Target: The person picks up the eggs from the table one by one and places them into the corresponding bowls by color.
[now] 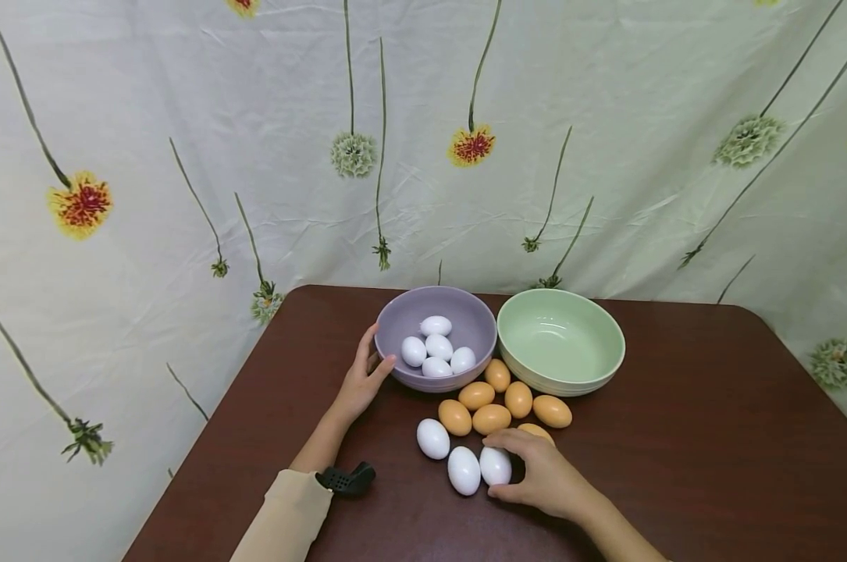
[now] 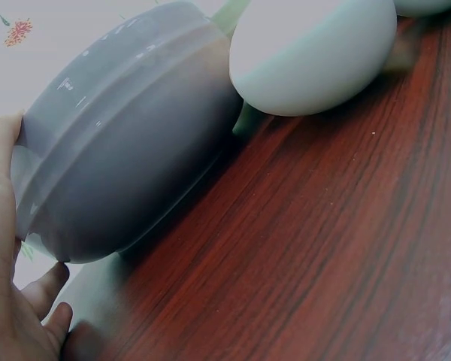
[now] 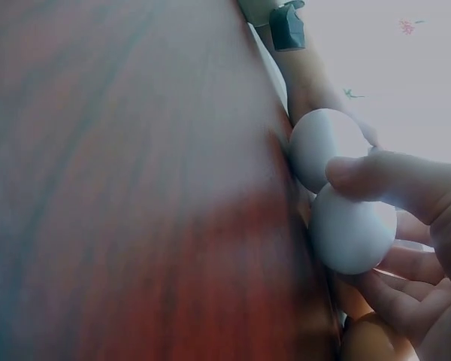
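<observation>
My left hand [image 1: 358,382] holds the near left side of a purple bowl [image 1: 474,320], thumb at the rim and fingers along the outer wall. Inside that bowl lie several white eggs [image 1: 439,347]. Thumb and fingers of my right hand [image 1: 546,472] pinch a white egg [image 1: 496,467] low over the table. In the right wrist view the thumb lies on top of this egg [image 3: 353,229], with another white egg right behind it. Two more white eggs, one upright [image 1: 464,471] and one tilted [image 1: 433,439], lie to its left.
Several brown eggs [image 1: 492,419] lie in a cluster before the bowls, one partly hidden by my right hand. A green bowl [image 1: 564,336] with nothing in it stands right beside the purple one. The dark wooden table [image 1: 711,437] ends at a flowered cloth [image 1: 430,211] behind.
</observation>
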The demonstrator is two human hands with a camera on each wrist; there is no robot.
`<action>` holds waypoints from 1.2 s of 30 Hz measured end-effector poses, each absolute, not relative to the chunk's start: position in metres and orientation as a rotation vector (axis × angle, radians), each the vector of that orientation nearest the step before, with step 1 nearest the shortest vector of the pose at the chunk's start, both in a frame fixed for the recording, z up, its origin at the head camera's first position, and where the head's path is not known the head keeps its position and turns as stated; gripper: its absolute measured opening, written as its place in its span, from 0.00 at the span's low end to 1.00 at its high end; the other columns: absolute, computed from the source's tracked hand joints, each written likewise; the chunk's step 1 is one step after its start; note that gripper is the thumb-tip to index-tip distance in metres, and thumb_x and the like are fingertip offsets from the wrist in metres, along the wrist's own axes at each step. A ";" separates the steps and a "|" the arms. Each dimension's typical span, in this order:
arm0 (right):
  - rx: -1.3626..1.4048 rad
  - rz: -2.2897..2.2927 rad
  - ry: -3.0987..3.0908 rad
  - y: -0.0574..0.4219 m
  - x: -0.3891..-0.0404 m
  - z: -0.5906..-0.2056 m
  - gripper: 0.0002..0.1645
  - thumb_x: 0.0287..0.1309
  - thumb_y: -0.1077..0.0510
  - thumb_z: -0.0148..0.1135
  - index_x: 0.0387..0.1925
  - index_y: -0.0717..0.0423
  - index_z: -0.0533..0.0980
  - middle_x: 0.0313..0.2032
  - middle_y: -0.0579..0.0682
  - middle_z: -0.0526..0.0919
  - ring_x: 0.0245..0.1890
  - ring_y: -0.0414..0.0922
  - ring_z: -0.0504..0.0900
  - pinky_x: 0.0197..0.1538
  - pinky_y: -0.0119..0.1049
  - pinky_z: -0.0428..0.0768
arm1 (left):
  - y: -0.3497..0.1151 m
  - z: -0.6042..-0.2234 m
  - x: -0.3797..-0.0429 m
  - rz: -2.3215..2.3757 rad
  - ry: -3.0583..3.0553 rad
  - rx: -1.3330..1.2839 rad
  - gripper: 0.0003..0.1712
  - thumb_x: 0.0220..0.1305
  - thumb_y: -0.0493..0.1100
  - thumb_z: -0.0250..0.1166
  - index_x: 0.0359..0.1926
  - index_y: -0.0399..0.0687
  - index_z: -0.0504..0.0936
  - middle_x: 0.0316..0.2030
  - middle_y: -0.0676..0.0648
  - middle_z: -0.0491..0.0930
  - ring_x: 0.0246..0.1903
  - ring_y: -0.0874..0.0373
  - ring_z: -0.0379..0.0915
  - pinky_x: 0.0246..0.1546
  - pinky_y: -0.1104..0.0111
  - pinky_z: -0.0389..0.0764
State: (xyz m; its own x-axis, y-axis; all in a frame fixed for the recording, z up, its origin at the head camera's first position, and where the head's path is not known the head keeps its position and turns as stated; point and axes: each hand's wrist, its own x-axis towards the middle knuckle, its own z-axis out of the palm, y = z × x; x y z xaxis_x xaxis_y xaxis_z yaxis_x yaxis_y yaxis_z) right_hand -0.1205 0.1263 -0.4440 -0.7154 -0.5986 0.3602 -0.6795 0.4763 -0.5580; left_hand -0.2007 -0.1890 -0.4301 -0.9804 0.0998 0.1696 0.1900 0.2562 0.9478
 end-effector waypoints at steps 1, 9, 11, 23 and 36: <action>1.131 1.065 -2.590 0.126 -0.120 -0.443 0.31 0.38 0.57 0.81 0.48 0.59 0.81 0.46 0.46 0.83 0.46 0.43 0.79 0.50 0.41 0.76 | -0.189 -0.430 -0.201 -1.850 -2.428 -0.283 0.41 0.71 0.41 0.58 0.76 0.44 0.46 0.74 0.34 0.48 0.69 0.36 0.52 0.64 0.47 0.60; 1.093 1.246 -2.584 0.128 -0.125 -0.431 0.30 0.41 0.55 0.81 0.49 0.59 0.81 0.45 0.45 0.83 0.47 0.41 0.79 0.50 0.39 0.78 | -0.190 -0.430 -0.201 -1.847 -2.434 -0.278 0.41 0.71 0.42 0.58 0.77 0.45 0.46 0.74 0.36 0.47 0.69 0.36 0.52 0.64 0.46 0.59; 1.071 1.339 -2.596 0.129 -0.128 -0.428 0.30 0.42 0.55 0.80 0.49 0.59 0.80 0.46 0.46 0.83 0.47 0.40 0.79 0.51 0.40 0.79 | -0.190 -0.429 -0.201 -1.849 -2.433 -0.273 0.41 0.71 0.42 0.58 0.77 0.46 0.46 0.74 0.36 0.47 0.69 0.36 0.52 0.64 0.46 0.59; 1.030 1.624 -2.552 0.124 -0.149 -0.405 0.32 0.43 0.59 0.80 0.51 0.66 0.78 0.46 0.53 0.81 0.44 0.44 0.81 0.49 0.41 0.80 | -0.191 -0.429 -0.200 -1.848 -2.443 -0.263 0.41 0.71 0.42 0.58 0.77 0.45 0.46 0.74 0.35 0.47 0.69 0.36 0.52 0.64 0.46 0.61; 1.016 1.705 -2.574 0.112 -0.171 -0.383 0.34 0.43 0.59 0.80 0.54 0.65 0.78 0.48 0.53 0.81 0.47 0.47 0.78 0.55 0.40 0.76 | -0.194 -0.448 -0.211 -1.827 -2.419 -0.276 0.42 0.71 0.45 0.59 0.77 0.49 0.46 0.74 0.36 0.47 0.69 0.35 0.53 0.63 0.46 0.62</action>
